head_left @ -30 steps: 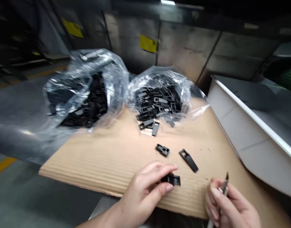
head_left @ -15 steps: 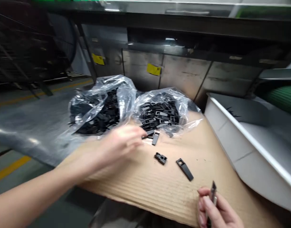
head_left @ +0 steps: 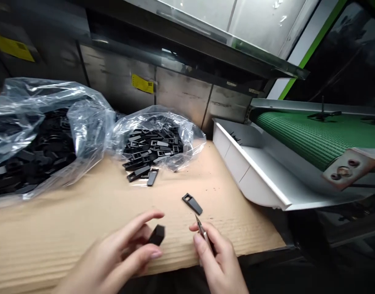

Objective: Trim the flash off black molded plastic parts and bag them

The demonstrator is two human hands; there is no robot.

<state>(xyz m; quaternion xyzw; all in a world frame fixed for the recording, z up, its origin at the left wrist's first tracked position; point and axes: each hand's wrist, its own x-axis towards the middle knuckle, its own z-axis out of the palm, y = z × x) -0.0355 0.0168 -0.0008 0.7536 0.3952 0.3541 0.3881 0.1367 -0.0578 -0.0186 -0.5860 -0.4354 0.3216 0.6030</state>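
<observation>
Here we are at a big sheet of corrugated cardboard (head_left: 83,212) spread across the lower left, with a green conveyor belt (head_left: 306,139) running along the right and a white tray (head_left: 236,163) tucked below it. Brushed steel panels (head_left: 181,94) fill the back, one carrying a yellow label (head_left: 142,83). We've got two clear plastic bags of black plastic pieces up top: the bigger bag (head_left: 89,122) at far left, the smaller bag (head_left: 175,122) mid-frame, with a couple of pieces (head_left: 152,177) spilling out at its mouth. Down front, our left hand (head_left: 114,257) has its thumb and forefinger spread wide around a black plastic piece (head_left: 157,235), just over the cardboard; we can't tell if it's actually gripped. Our right hand (head_left: 218,257) pinches a slim craft knife (head_left: 202,230) firmly, its tip pointing up, close to a loose slotted piece (head_left: 192,203) lying on the cardboard, not touching it.
</observation>
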